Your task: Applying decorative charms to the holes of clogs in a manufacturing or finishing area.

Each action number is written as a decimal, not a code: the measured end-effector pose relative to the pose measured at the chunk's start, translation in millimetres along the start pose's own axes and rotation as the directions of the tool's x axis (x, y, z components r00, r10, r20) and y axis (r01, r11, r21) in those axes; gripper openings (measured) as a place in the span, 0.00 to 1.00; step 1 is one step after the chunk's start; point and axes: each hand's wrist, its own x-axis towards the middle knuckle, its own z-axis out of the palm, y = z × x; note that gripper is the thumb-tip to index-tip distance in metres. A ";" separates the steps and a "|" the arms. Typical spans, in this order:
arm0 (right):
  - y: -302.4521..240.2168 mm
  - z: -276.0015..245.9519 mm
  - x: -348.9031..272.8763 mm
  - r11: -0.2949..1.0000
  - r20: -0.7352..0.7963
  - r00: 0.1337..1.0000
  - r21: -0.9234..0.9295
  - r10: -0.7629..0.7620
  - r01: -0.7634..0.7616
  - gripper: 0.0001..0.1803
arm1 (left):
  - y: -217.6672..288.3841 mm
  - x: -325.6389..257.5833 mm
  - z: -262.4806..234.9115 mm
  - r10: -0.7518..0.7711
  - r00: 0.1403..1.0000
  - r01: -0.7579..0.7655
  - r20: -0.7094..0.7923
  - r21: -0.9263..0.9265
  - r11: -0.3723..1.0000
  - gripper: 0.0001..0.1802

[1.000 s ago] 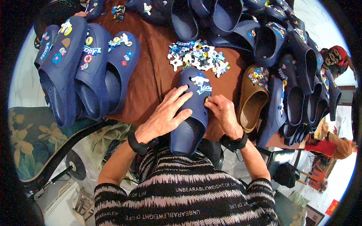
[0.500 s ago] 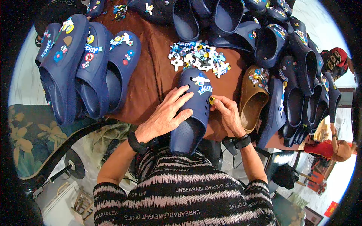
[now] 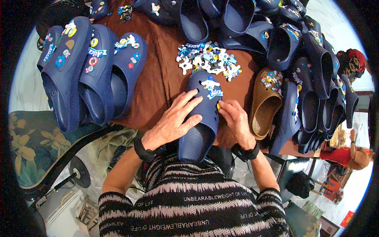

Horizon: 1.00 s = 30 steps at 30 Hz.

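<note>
A navy clog (image 3: pixel 203 108) rests toe-away in front of me, its heel against my striped shirt. On its toe sit a white figure charm (image 3: pixel 210 83) and a blue-and-white banner charm (image 3: pixel 215 93). My left hand (image 3: pixel 173 118) lies across the upper and holds it, fingers on top and thumb by the opening. With thumb and fingertips together, my right hand (image 3: pixel 235 116) pinches a small yellow charm (image 3: pixel 218 106) against the clog's right side, by the vent holes. The fingers hide most of that charm. Beyond the toe lies a pile of loose charms (image 3: pixel 207 59).
Decorated navy clogs (image 3: pixel 65 79) lean together at the left. More navy clogs (image 3: pixel 310 98) crowd the right and far edge. A brown clog (image 3: pixel 266 106) with charms stands near my right hand. Brown cloth (image 3: pixel 158 59) covers the table. Another person (image 3: pixel 351 156) is at the far right.
My right hand has turned and pressed the yellow charm against the clog's side, so less of it shows. The left hand and the clog stay in place.
</note>
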 end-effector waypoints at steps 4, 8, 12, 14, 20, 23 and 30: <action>2.7 -3.2 1.5 0.997 0.083 0.994 0.038 0.069 -0.073 0.11 | 0.9 0.1 0.4 -0.001 1.000 0.001 -0.002 -0.009 1.000 0.32; 5.1 -4.5 8.6 0.998 0.053 0.997 0.036 -0.048 0.046 0.12 | 0.6 -0.1 -0.5 -0.004 1.000 0.004 0.000 -0.007 1.000 0.32; 7.5 -3.5 13.9 0.991 0.068 0.995 0.111 -0.078 0.070 0.12 | -0.9 0.7 0.4 0.001 1.000 -0.001 -0.002 -0.010 1.000 0.32; 9.6 -1.5 14.5 0.985 0.052 0.996 0.161 -0.068 0.059 0.12 | -0.3 0.8 0.4 0.001 1.000 -0.002 -0.002 -0.016 1.000 0.32; 17.9 0.7 12.4 0.971 0.050 0.998 0.236 -0.044 0.031 0.09 | 0.7 0.8 -1.2 -0.008 1.000 0.008 0.004 -0.017 1.000 0.33; 15.9 -2.1 11.6 0.954 0.072 0.997 0.296 0.018 -0.039 0.06 | 1.7 0.5 -1.6 -0.016 1.000 0.016 0.013 -0.013 1.000 0.33; 28.0 0.3 18.0 0.804 0.178 0.962 0.529 0.207 -0.271 0.05 | 3.2 0.8 -2.7 -0.016 1.000 0.017 0.018 -0.024 1.000 0.33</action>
